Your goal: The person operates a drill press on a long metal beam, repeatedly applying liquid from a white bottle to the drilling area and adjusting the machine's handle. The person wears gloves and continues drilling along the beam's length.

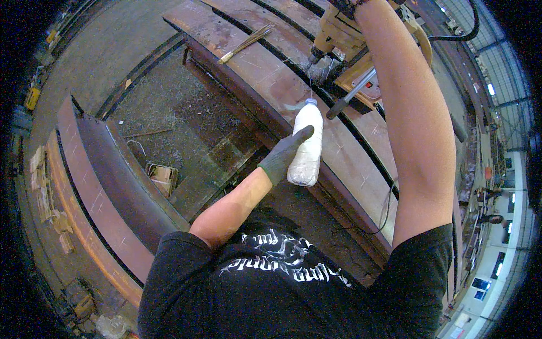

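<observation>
Bottle (308, 158) near drill (337, 35)

Left grip (285, 151) clamps the white bottle on the drill's near side, cap (310, 101) toward the chuck (317, 52). Right grip (345, 5), cut off above the drill: cannot tell its state. Brush (245, 43) lies left of it.

brush (244, 45) on the beam (350, 169), handle (226, 57) near its left edge; drill (337, 34) to the brush's right. bottle (308, 141) before the drill. curved beams (103, 186) left of the beam.

Lighting is moderate and diffuse; white bottle (307, 141) approaches overexposure. Straight edges bend strongly rimward; corners are black, grainy.
</observation>
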The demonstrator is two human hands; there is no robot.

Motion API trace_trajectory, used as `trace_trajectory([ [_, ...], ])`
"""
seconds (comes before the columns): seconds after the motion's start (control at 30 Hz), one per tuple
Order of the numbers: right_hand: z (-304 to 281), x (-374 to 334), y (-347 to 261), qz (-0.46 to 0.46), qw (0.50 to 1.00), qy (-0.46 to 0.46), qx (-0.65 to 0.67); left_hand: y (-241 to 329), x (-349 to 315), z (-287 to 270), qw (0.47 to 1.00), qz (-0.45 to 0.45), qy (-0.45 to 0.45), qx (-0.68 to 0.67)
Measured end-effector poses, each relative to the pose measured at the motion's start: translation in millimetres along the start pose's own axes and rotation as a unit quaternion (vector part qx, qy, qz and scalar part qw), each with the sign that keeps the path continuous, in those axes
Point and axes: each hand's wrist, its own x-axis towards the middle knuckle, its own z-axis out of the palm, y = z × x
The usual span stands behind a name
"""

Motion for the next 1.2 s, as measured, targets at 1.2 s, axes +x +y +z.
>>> trace_trajectory([
  [1.2,12.2,14.2,8.8,-0.046,0.997,0.030,-0.047,5.7,-5.1,6.8,0.999,-0.023,-0.024,-0.033],
])
